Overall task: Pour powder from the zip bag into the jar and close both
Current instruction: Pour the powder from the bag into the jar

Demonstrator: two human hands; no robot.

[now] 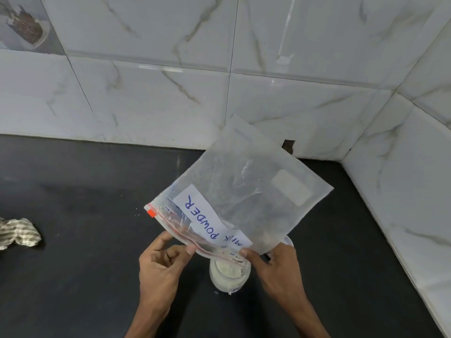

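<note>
**Zip bag (244, 186) held mouth-down over the jar, pour stage ending**

The zip bag is held in the air, tilted, with its red zip strip (178, 234) at the lowest edge and directly above the jar (228, 280). The jar stands upright and uncovered on the black counter (85, 276), between the two wrists. White powder (227, 267) is visible inside it. The bag body looks nearly empty, and its handwritten label (202, 215) reads upside down.

The left hand (161, 267) pinches the zip strip between thumb and forefinger. The right hand (275, 267) grasps the same strip further along, thumb on the front and fingers hidden behind the film. Whether the strip is pressed closed or parted cannot be told.

Judgement: the pour is complete or almost so, and sealing is the step in hand. The next move calls for:

1. Keeping the mouth over the jar until residue has dropped
2. Running the pinch along the full strip
3. Setting the bag down and fitting a lid

A pale round rim (288, 241) shows just behind the bag; it may be that lid, but this is not certain. A crumpled cloth (18, 234) lies well apart at the left
</note>
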